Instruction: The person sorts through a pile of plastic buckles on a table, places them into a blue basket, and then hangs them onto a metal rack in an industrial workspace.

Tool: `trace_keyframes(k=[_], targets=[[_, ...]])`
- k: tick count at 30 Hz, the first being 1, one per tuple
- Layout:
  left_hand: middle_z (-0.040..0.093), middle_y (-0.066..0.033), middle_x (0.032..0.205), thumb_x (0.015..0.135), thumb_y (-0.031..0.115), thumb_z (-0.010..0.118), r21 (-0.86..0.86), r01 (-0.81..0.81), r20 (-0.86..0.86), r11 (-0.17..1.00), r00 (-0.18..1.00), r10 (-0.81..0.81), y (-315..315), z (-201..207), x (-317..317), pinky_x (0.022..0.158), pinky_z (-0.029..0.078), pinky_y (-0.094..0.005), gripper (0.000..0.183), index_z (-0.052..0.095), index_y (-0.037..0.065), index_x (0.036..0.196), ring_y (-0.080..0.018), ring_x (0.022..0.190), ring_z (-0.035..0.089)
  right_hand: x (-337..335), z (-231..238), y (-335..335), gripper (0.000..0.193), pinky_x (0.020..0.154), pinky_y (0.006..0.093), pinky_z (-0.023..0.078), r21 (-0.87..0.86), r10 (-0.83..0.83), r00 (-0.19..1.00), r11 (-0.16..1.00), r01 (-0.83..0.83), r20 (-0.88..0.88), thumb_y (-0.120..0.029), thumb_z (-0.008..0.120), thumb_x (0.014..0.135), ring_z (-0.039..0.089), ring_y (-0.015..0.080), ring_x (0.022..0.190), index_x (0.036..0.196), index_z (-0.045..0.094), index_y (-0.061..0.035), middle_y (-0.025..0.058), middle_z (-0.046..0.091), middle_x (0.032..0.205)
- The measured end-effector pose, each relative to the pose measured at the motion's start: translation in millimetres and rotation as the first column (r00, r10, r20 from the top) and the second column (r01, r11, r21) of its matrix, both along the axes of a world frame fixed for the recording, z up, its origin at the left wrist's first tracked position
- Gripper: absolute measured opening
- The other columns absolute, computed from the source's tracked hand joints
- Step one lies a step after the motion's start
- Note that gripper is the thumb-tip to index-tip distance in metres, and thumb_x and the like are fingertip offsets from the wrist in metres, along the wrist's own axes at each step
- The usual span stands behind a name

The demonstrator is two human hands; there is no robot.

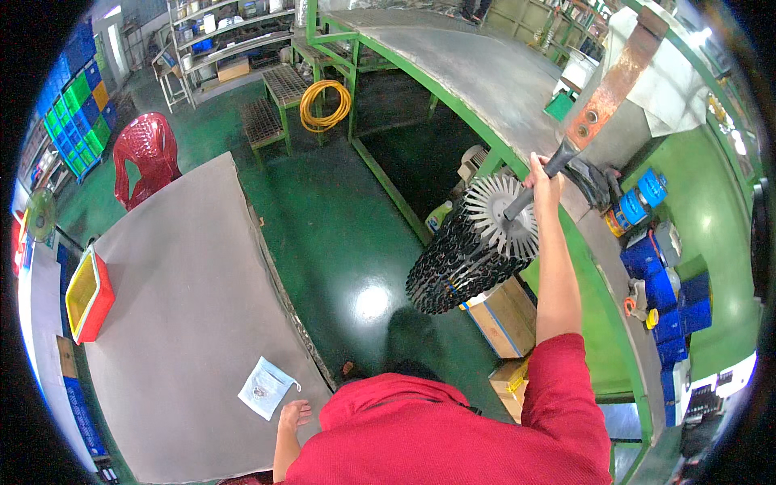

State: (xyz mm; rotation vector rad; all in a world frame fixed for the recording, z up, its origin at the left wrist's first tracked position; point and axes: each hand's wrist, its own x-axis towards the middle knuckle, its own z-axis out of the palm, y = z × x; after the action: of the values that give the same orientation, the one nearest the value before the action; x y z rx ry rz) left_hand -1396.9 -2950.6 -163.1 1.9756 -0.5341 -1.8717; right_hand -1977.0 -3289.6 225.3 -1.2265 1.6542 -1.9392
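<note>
My right hand (546, 184) is closed round a dark metal rod (559, 160) at the right. A rusty flat bar (618, 77) with bolt holes is joined to the rod's upper end. Its lower end meets the middle of a slotted grey metal disc (491, 212), which tops a long stack of black, chunky-edged pieces (454, 271). At the near edge of the grey table (174, 323), my left hand (295, 414) has its fingers loosely bent and apart, with nothing visible in them. Just beyond it lies a light-blue face mask (267, 388) with small shiny bits on it.
A red-and-yellow tray (91, 295) stands at the table's left edge, with a red plastic chair (147, 158) behind. Cardboard boxes (503, 319) sit below my right arm. The green-framed workbench (461, 61) curves along the right, bearing blue cans (643, 198). A yellow hose coil (325, 106) hangs farther back.
</note>
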Motion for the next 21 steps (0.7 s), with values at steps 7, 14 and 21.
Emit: trace_keyframes(k=[7, 14, 21], targets=[[0.065, -0.0155, 0.105, 0.091, 0.025, 0.045, -0.063, -0.084, -0.008, 0.994, 0.996, 0.084, 19, -68, 21, 0.070, 0.052, -0.0447, 0.037, 0.061, 0.002, 0.114, -0.0297, 0.089, 0.064, 18, 12, 9, 0.033, 0.063, 0.0314, 0.049, -0.028, 0.110, 0.994, 0.994, -0.109, 0.022, -0.035, 0.064, 0.089, 0.063, 0.0172, 0.068, 0.084, 0.065, -0.0022, 0.0105, 0.067, 0.079], [0.063, -0.0161, 0.097, 0.089, 0.022, 0.047, 0.104, -0.548, -0.122, 0.830, 0.821, 0.557, -4, -107, 2, 0.067, 0.053, -0.0465, 0.033, 0.060, 0.001, 0.112, -0.0321, 0.086, 0.063, 17, 12, 14, 0.039, 0.040, 0.0283, 0.033, -0.092, 0.181, 0.942, 0.983, -0.161, 0.282, -0.026, 0.064, 0.092, 0.036, 0.0103, 0.038, 0.063, 0.043, -0.0107, -0.0017, 0.037, 0.050], [0.061, -0.0159, 0.102, 0.087, 0.018, 0.053, 0.028, -0.872, -0.172, 0.489, 0.478, 0.861, -24, -89, -19, 0.069, 0.053, -0.0470, 0.032, 0.055, 0.001, 0.115, -0.0318, 0.087, 0.062, -4, 66, 10, 0.038, 0.040, 0.0266, 0.031, -0.096, 0.159, 0.944, 0.986, -0.137, 0.289, -0.021, 0.063, 0.091, 0.035, 0.0084, 0.039, 0.063, 0.039, -0.0135, -0.0038, 0.037, 0.049]])
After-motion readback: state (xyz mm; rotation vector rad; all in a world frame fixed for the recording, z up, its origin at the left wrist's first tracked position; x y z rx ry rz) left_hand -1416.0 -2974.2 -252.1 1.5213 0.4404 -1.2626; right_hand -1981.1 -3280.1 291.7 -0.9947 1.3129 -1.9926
